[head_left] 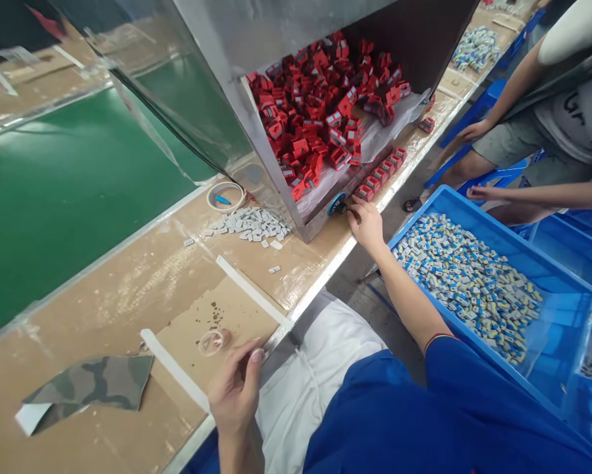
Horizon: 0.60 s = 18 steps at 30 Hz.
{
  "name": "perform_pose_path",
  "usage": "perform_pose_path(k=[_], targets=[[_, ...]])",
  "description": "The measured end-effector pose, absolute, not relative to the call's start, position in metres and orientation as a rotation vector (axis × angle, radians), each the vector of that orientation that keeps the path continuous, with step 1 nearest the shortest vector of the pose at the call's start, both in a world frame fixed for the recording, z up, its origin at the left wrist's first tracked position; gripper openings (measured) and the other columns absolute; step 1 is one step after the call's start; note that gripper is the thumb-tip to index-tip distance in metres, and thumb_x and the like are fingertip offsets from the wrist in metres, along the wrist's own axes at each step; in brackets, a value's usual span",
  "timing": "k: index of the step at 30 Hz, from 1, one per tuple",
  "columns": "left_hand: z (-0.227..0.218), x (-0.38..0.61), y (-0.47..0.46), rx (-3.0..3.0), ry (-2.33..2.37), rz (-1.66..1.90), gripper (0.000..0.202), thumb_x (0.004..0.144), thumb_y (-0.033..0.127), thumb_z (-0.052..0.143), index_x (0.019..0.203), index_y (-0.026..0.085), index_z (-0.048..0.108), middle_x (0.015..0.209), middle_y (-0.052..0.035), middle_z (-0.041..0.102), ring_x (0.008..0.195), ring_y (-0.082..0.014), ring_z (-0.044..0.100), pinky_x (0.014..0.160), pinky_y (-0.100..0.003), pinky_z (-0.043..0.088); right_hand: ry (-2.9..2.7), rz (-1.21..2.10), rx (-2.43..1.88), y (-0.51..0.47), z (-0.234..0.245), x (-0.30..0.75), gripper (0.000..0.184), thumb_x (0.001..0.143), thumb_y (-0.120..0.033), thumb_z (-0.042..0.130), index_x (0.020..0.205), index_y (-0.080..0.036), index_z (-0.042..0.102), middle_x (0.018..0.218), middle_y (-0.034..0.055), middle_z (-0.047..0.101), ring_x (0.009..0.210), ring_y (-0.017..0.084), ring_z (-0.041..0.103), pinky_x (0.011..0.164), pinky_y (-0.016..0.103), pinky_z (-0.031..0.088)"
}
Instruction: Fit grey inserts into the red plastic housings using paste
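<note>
Checking grips: left hand (235, 388)?

Clenched on a thin metal strip (276, 340) at the desk's (128, 316) near edge; a firm pinch suits it.

Right hand (367, 222)?

Beside a black knob (340, 208) on the front corner of the metal bin (270, 151) of red blocks (315, 112), grip unclear from here.
</note>
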<state>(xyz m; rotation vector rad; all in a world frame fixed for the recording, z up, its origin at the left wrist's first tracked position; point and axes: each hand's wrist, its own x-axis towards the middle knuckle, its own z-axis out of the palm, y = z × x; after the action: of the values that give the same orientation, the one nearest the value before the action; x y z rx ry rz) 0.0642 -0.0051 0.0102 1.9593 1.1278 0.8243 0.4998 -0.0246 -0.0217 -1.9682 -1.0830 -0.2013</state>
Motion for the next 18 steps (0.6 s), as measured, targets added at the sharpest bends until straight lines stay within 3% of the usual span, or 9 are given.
perform_pose_path(k=[3, 9, 18], targets=[[0.009, 0.064, -0.005, 1.945, 1.129, 0.804, 0.023, 0.095, 0.041, 0.072, 0.104, 0.02, 0.08, 0.097, -0.0058, 0.082, 0.087, -0.0226, 0.079, 0.083, -0.035, 0.066, -1.049, -0.191, -1.933, -0.025, -0.022, 0.498, 0.015, 0.095, -0.022, 0.061, 0.096, -0.022, 0.075, 0.126, 0.0135, 0.078, 0.109, 0.031, 0.069, 0.106, 0.053, 0.053], [0.005, 0.062, -0.004, 1.963, 1.163, 0.792, 0.029, 0.094, 0.046, 0.071, 0.103, 0.02, 0.08, 0.093, -0.0062, 0.081, 0.082, -0.0226, 0.079, 0.079, -0.035, 0.067, -0.969, -0.244, -1.832, -0.035, -0.026, 0.488, 0.022, 0.098, -0.026, 0.052, 0.089, -0.023, 0.072, 0.097, 0.0103, 0.079, 0.096, 0.027, 0.07, 0.095, 0.046, 0.055], [0.005, 0.061, -0.003, 1.86, 1.178, 0.797, 0.032, 0.092, 0.048, 0.073, 0.103, 0.018, 0.08, 0.09, -0.0067, 0.08, 0.08, -0.0214, 0.077, 0.076, -0.034, 0.066, -0.95, -0.292, -1.787, -0.044, -0.038, 0.472, 0.02, 0.099, -0.029, 0.052, 0.091, -0.022, 0.07, 0.101, 0.0111, 0.077, 0.1, 0.026, 0.068, 0.097, 0.047, 0.052]])
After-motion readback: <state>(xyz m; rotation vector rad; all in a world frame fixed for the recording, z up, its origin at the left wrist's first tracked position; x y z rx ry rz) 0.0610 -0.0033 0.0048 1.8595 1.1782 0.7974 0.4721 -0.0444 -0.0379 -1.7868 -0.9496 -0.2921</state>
